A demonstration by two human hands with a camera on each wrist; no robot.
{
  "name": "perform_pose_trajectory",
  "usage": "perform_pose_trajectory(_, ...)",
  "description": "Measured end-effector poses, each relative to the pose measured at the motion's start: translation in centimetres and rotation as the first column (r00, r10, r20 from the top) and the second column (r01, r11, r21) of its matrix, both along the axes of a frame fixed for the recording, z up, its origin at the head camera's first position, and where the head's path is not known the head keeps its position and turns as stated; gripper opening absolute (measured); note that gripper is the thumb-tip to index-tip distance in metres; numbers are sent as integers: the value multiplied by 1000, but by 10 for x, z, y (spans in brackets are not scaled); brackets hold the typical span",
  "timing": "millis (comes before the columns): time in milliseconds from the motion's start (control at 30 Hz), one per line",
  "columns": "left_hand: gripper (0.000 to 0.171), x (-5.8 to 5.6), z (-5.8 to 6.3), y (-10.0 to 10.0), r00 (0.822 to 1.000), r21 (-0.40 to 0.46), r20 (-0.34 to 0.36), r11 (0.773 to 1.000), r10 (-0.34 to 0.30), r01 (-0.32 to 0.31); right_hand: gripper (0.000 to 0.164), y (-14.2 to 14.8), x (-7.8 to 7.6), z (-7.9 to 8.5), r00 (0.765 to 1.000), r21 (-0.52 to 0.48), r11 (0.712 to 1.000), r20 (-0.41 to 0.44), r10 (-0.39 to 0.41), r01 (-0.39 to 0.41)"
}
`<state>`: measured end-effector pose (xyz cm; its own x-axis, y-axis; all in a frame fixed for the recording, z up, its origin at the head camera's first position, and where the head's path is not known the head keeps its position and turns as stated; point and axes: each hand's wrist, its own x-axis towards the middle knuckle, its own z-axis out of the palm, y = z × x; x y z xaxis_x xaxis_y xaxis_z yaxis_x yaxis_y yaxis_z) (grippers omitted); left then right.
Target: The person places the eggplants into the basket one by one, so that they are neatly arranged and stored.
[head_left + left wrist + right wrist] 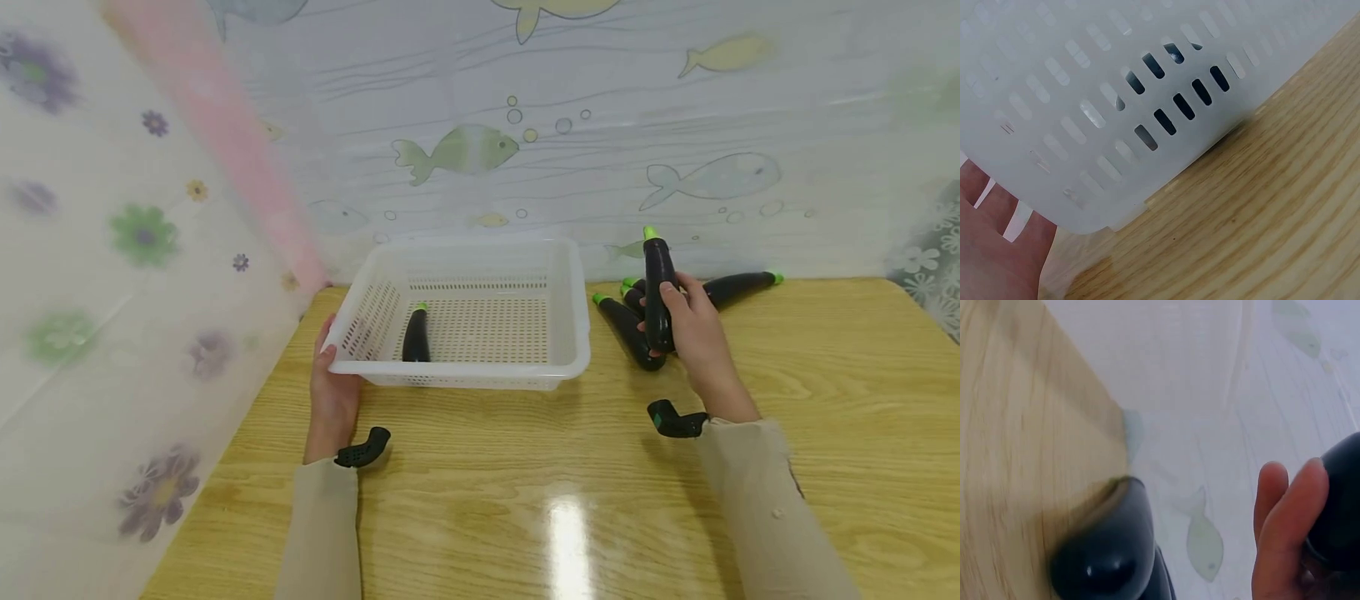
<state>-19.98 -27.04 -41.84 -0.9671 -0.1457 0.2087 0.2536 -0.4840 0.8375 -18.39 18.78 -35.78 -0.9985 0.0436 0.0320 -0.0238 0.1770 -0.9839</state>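
A white plastic basket [457, 368] with slotted walls stands on the table, left of centre in the head view. My left hand [333, 392] holds its left end, thumb over the rim; the left wrist view shows fingers [1000, 212] against the outer wall. One dark eggplant [416, 337] with a green stem end lies inside the basket, showing through the slots. To the right, my right hand [697, 333] grips another eggplant [658, 283], green end up. Several more lie below and behind it, including one eggplant [626, 329] at front and one [742, 287] pointing right.
The wooden table [465, 467] ends at the back against a wall covering [465, 192] printed with fish. A flower-printed covering [142, 333] rises along the left side. Black curved wrist mounts [363, 447] stick out at both sleeves.
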Motion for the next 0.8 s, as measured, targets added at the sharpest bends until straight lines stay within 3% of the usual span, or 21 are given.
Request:
perform_pose_trajectory(267, 50, 1, 1, 1, 1000, -4, -7, 1000, -8, 8, 54, -17, -1, 4, 996, 15, 996, 22, 87, -87)
perform_pose_trajectory(500, 51, 2, 3, 0, 1000, 0, 0, 1000, -2, 2, 60, -28, -2, 4, 989, 9, 989, -27, 146, -146)
perform_pose_trajectory(800, 53, 0, 2, -1, 1000, 3, -9, 1000, -20, 20, 66, -40, 3, 9, 989, -2, 992, -78, 124, -124)
